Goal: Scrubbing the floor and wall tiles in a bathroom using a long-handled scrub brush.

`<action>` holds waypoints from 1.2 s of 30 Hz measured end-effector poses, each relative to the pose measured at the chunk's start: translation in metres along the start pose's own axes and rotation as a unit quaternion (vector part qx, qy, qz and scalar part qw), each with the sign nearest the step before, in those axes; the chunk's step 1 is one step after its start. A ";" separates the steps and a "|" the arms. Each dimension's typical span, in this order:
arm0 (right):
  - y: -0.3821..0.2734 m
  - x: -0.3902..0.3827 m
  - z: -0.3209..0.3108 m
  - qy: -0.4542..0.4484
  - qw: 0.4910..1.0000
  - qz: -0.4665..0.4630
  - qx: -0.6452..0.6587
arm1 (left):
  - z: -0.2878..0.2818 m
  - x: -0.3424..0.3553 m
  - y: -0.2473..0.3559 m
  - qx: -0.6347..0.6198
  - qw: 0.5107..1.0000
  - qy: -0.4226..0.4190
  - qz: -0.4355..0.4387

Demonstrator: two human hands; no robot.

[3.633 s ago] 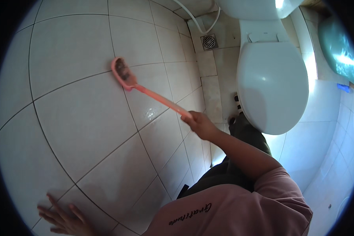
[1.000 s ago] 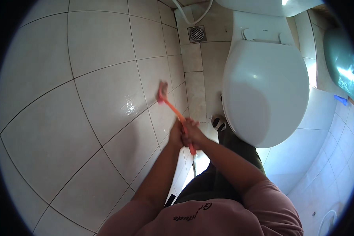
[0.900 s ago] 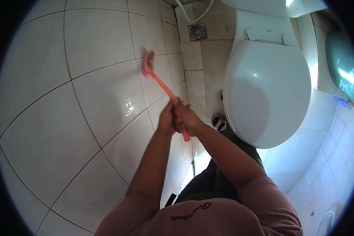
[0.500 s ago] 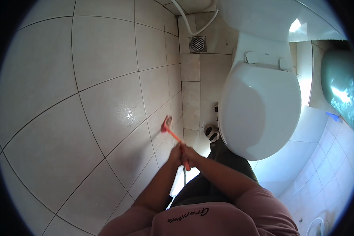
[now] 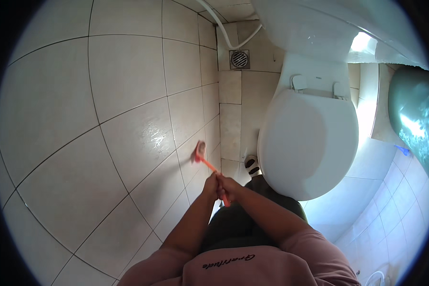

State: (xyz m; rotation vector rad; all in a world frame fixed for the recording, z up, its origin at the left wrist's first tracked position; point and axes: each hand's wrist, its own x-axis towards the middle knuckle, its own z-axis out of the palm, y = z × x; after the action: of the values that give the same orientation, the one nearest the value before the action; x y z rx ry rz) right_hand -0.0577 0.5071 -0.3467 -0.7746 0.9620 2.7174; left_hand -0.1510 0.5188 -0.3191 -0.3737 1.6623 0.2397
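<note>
A long-handled scrub brush (image 5: 199, 151) with a red head and an orange handle is held slantwise in front of me. Its head is at the tiled wall (image 5: 133, 148) on the left; slight blur hides whether the bristles touch it. My left hand (image 5: 212, 185) and my right hand (image 5: 228, 185) are close together, fingers wrapped round the lower handle. The orange end of the handle sticks out below them. A wet, shiny patch marks the tiles up and to the left of the brush head.
A white toilet (image 5: 310, 143) with its lid down stands close on the right. Beyond lie a square floor drain (image 5: 240, 59) and a white hose (image 5: 219, 24). A rounded green object (image 5: 410, 105) is at the far right, near a small blue item (image 5: 402, 150). My shoe (image 5: 252, 165) shows beside the toilet.
My view has shifted a little, so the toilet and drain appear lower. Both hands keep their grip, and the brush head remains near the same part of the wall, its angle slightly changed.
</note>
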 end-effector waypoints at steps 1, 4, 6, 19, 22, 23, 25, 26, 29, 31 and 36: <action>0.003 -0.007 0.007 -0.011 1.000 0.026 0.008 | -0.003 0.000 -0.004 -0.014 0.999 0.024 0.020; 0.002 -0.035 0.030 0.062 0.997 0.006 -0.041 | -0.008 -0.003 -0.002 0.021 0.999 0.006 0.038; -0.001 -0.043 0.037 0.059 0.996 -0.031 -0.055 | 0.008 -0.001 0.009 -0.003 0.992 0.076 0.100; -0.002 -0.020 -0.004 0.033 0.999 -0.034 -0.026 | 0.021 0.002 0.020 -0.057 0.996 -0.072 -0.006; -0.026 0.008 -0.011 0.083 0.977 -0.103 -0.166 | 0.033 -0.002 0.020 -0.106 0.970 -0.187 -0.114; -0.040 0.018 -0.003 0.150 0.921 -0.178 -0.311 | 0.042 0.008 0.030 -0.148 0.980 -0.111 -0.079; -0.070 0.037 0.039 0.238 0.717 -0.310 -0.576 | 0.013 0.041 0.077 -0.149 0.917 -0.363 0.063; -0.090 0.023 0.068 0.217 0.804 -0.332 -0.443 | 0.020 0.035 0.105 -0.085 0.955 -0.275 0.076; -0.156 0.001 0.126 0.138 0.943 -0.287 -0.096 | 0.079 0.016 0.179 0.021 0.962 -0.187 0.198; -0.164 0.003 0.135 0.157 0.938 -0.286 -0.120 | 0.084 0.018 0.198 0.037 0.964 -0.181 0.191; -0.113 0.048 0.061 0.156 0.959 -0.228 0.060 | 0.054 0.045 0.116 0.005 0.985 -0.137 0.105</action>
State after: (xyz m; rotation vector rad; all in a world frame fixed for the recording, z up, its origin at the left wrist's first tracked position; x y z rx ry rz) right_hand -0.0897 0.6320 -0.3929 -1.2488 0.8601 2.1630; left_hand -0.1493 0.6412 -0.3778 -0.1481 1.4300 0.4205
